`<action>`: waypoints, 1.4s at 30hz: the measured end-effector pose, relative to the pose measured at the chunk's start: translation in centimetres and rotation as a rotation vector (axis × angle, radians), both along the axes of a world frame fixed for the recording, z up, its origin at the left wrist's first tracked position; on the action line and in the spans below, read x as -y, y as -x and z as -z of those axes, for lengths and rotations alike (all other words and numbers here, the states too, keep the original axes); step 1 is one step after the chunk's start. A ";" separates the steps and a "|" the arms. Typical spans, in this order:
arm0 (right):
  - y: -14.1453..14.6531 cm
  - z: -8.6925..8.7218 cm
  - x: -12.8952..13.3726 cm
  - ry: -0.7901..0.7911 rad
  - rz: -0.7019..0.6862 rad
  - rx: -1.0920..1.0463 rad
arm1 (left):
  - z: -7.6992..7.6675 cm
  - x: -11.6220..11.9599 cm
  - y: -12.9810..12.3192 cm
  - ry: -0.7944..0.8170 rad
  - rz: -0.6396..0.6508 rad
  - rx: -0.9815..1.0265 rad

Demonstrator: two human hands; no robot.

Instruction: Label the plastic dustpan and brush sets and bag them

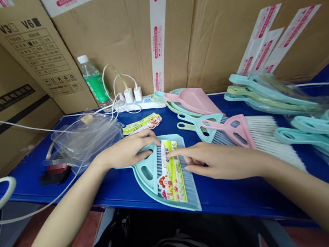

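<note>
A light teal dustpan (196, 202) lies on the blue table in front of me, with a teal hand brush (148, 171) nested in it. Across its grey bristles lies a yellow-green and white printed label card (176, 173). My left hand (131, 148) rests over the brush's upper corner, thumb and fingers apart, fingertips by the card's top edge. From the right, my right hand (209, 158) touches the card with its outstretched index finger; the other fingers are loosely bent, and nothing shows in them.
More label cards (142, 123) lie behind my left hand. Pink and teal brushes (230, 128) and a pink dustpan (196, 100) lie behind my right hand. Bagged teal sets (323, 132) are at right. Plastic bags (86, 137), a bottle (95, 86), a power strip (149, 103) and cables stand left.
</note>
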State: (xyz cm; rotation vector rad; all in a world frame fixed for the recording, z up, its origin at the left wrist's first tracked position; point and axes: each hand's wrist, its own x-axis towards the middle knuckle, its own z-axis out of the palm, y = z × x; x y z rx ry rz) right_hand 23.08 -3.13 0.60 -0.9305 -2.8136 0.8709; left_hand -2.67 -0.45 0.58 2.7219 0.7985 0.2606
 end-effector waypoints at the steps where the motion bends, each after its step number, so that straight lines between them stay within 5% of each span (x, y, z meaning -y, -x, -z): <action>1: 0.0 0.0 0.0 0.000 0.001 -0.002 | 0.0 0.0 0.0 0.000 0.001 0.002; 10: -0.3 0.2 -0.8 0.027 0.021 -0.038 | 0.2 -0.1 0.1 -0.001 0.003 0.008; 25: -0.5 -0.4 -0.7 -0.155 0.095 -0.052 | 0.1 -0.1 -0.1 0.004 -0.001 0.003; 42: -0.7 -0.8 -0.6 -0.107 0.084 -0.009 | 0.1 0.0 -0.1 -0.031 0.001 0.007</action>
